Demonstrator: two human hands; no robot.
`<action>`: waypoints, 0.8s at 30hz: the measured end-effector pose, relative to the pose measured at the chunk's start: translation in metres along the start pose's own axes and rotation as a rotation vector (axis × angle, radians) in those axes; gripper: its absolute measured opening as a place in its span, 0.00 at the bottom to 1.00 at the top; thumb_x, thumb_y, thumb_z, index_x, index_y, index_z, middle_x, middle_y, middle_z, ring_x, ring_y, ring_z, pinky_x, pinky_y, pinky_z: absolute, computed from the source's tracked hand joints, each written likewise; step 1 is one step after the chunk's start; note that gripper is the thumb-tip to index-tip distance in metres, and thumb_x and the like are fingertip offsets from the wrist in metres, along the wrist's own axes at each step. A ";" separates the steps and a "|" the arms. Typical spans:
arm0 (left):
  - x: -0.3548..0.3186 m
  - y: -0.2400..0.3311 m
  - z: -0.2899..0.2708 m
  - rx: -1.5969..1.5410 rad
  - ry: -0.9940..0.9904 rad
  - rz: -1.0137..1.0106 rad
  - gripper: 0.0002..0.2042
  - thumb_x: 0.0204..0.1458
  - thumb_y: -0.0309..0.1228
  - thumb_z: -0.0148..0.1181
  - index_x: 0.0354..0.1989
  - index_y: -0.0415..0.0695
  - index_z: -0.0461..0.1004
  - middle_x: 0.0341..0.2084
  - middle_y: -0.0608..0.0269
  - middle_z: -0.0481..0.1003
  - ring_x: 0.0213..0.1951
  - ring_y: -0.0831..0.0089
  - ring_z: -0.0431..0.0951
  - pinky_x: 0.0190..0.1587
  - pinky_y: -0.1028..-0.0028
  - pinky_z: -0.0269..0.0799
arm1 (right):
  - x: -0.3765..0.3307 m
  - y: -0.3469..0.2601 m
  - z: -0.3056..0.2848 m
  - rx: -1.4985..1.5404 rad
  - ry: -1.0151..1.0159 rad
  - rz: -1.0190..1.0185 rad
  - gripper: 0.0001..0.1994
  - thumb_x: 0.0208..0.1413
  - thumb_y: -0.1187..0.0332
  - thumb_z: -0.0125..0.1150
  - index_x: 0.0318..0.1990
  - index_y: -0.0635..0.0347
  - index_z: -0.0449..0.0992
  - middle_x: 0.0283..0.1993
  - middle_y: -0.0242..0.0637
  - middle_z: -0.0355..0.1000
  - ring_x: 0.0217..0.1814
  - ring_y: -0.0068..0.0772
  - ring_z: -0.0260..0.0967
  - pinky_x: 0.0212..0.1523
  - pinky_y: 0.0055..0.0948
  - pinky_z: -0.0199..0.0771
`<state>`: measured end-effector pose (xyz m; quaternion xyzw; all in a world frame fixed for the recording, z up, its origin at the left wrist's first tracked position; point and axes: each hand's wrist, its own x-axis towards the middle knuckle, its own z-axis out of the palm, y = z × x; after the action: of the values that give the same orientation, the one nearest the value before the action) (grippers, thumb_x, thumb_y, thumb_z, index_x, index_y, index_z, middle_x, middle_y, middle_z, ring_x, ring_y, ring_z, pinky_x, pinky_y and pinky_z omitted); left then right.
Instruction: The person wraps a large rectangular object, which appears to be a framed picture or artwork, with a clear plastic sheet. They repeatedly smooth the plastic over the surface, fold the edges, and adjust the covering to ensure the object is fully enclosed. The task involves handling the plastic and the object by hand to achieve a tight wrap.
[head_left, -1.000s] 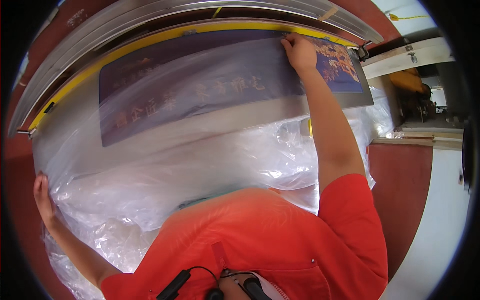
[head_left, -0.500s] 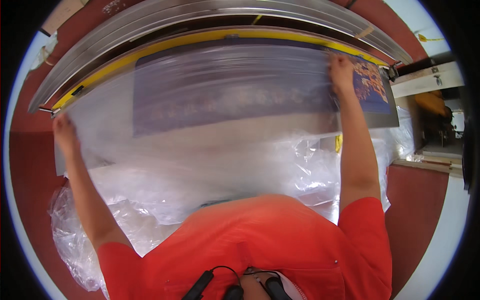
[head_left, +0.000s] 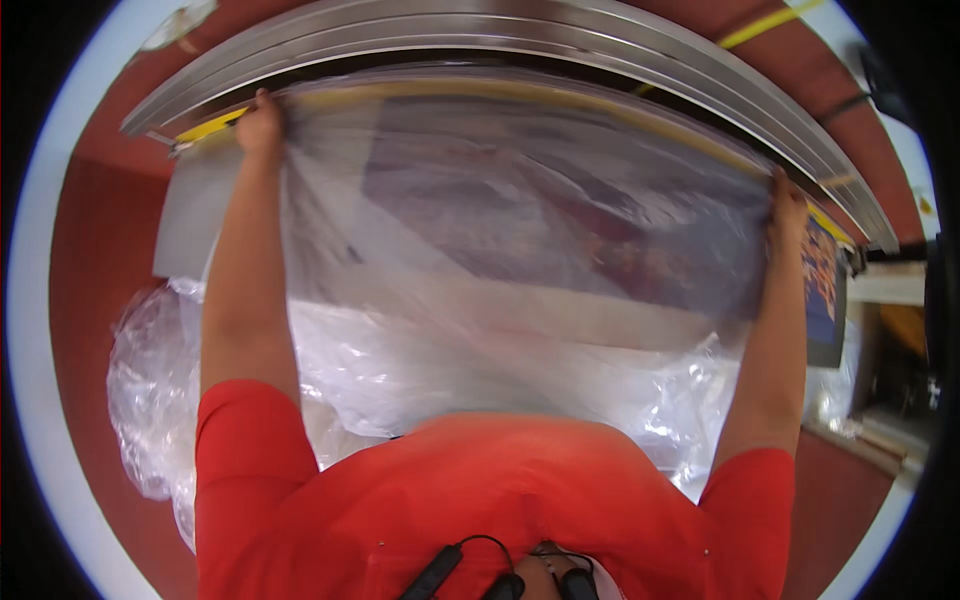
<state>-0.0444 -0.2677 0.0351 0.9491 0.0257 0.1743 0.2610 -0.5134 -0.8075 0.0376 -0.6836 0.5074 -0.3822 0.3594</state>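
Two hands hold one wide sheet of clear plastic film (head_left: 520,230) stretched across the far edge of the counter (head_left: 190,230). The left hand (head_left: 262,122) is clenched on the film's far left corner, by the yellow strip (head_left: 215,127) under the curved metal rail (head_left: 500,35). The right hand (head_left: 787,200) grips the far right corner, close to the rail's right end. Between them the film hangs taut over a dark printed panel (head_left: 560,200) lying flat on the counter, with more crumpled plastic (head_left: 150,390) heaped at the near edge against the person's red shirt (head_left: 500,500).

By my judgement the film is very light, limp and slippery; it creases readily, clings to itself and would tear if pulled hard at one spot. It keeps its shape only under tension, so the corners or the far hem, a bunch of film gathered in each fist, are the sensible places to take hold.

Compared with half a second ago, the left hand has travelled from the counter's left side up to the far left corner, and the right hand has shifted further right. The film now covers nearly all of the panel, which a second ago lay largely bare.
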 end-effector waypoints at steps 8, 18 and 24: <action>0.005 -0.014 0.003 -0.231 -0.073 -0.114 0.22 0.44 0.38 0.31 0.29 0.33 0.71 0.31 0.44 0.70 0.36 0.52 0.70 0.41 0.65 0.63 | -0.012 -0.022 0.005 -0.024 0.094 0.150 0.20 0.48 0.58 0.37 0.28 0.68 0.70 0.18 0.31 0.61 0.19 0.22 0.55 0.19 0.24 0.55; -0.015 -0.014 -0.056 -1.018 -0.691 -0.243 0.13 0.48 0.38 0.44 0.33 0.42 0.68 0.23 0.66 0.68 0.24 0.78 0.67 0.28 0.79 0.66 | -0.025 -0.039 0.003 0.416 -0.254 0.180 0.15 0.48 0.58 0.44 0.30 0.62 0.69 0.24 0.31 0.66 0.21 0.22 0.61 0.22 0.20 0.61; -0.030 -0.074 -0.131 -0.615 -0.981 -0.138 0.16 0.47 0.44 0.47 0.31 0.43 0.68 0.20 0.72 0.66 0.21 0.85 0.62 0.22 0.87 0.57 | -0.021 -0.055 -0.013 0.297 -0.356 -0.066 0.09 0.46 0.63 0.52 0.25 0.60 0.68 0.20 0.28 0.65 0.18 0.17 0.61 0.17 0.13 0.57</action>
<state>-0.1145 -0.1449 0.0934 0.7956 -0.0880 -0.3037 0.5167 -0.5064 -0.7762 0.0887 -0.6961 0.3514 -0.3376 0.5273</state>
